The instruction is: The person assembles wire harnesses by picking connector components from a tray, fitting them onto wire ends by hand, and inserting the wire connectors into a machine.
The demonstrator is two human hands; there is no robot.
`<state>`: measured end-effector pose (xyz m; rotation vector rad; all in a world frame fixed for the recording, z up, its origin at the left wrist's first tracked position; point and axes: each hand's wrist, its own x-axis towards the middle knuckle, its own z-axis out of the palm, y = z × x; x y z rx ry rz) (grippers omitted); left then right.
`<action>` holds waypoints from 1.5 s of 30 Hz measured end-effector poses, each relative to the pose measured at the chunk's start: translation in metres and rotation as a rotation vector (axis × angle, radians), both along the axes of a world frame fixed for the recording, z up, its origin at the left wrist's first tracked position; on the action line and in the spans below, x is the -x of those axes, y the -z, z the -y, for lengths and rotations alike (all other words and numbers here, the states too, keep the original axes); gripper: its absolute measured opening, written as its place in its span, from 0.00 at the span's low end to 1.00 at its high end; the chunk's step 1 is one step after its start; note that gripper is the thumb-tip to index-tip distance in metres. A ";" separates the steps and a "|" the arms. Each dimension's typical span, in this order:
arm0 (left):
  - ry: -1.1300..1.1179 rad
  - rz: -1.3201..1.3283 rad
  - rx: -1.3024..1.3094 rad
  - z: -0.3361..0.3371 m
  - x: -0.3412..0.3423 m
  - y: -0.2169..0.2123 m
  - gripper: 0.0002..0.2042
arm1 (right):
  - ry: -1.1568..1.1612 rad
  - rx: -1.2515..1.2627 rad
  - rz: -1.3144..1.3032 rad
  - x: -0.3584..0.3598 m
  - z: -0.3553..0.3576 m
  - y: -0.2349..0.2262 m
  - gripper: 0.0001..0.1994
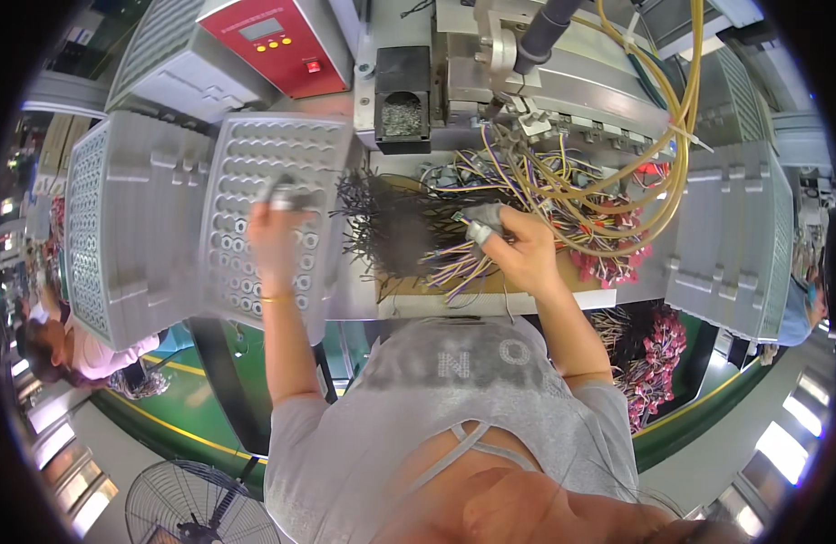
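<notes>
Head view: the left hand [275,238] reaches over a grey tray [275,213] of round pockets at the left, fingers closed on a small dark part [285,193] above the tray. The right hand [520,249] grips a bundle of coloured wires [454,263] at centre, fingertips taped. Black wires [382,222] lie between the hands. Yellow hoses [658,154] loop at far right; a red control box [282,41] sits far left.

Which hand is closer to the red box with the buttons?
Left. The left hand is over the grey tray with holes, just below the red box. The right hand is farther off, among the wires.
</notes>
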<state>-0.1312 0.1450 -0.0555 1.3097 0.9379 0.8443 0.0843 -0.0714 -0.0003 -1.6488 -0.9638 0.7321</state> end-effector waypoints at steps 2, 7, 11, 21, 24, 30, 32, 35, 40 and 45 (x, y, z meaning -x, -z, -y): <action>0.195 0.127 0.161 0.051 -0.051 -0.030 0.16 | 0.012 -0.002 0.029 -0.001 -0.002 0.001 0.06; 0.547 0.299 0.357 0.100 -0.084 -0.040 0.19 | 0.028 0.013 -0.087 -0.002 0.003 0.012 0.03; 0.599 0.300 0.344 0.103 -0.088 -0.036 0.19 | 0.043 -0.049 -0.120 -0.006 0.009 0.018 0.02; 0.666 0.287 0.224 0.108 -0.092 -0.045 0.19 | 0.006 -0.084 0.012 -0.015 0.009 -0.002 0.05; 0.665 0.293 0.191 0.111 -0.095 -0.045 0.19 | 0.003 -0.063 -0.004 -0.018 0.012 -0.003 0.05; 0.666 0.220 0.044 0.113 -0.097 -0.047 0.18 | -0.017 -0.111 0.137 -0.021 0.014 -0.004 0.05; 0.651 0.216 0.017 0.116 -0.097 -0.046 0.18 | -0.002 -0.181 0.262 -0.020 0.013 -0.011 0.07; 0.638 0.170 -0.168 0.118 -0.099 -0.044 0.17 | -0.054 -0.266 0.461 -0.023 0.012 -0.018 0.09; 0.600 0.238 0.232 0.120 -0.109 -0.042 0.12 | -0.015 -0.016 0.144 -0.013 0.016 -0.010 0.08; 0.641 0.387 0.425 0.120 -0.125 -0.047 0.11 | 0.103 0.010 -0.203 -0.012 0.018 -0.026 0.04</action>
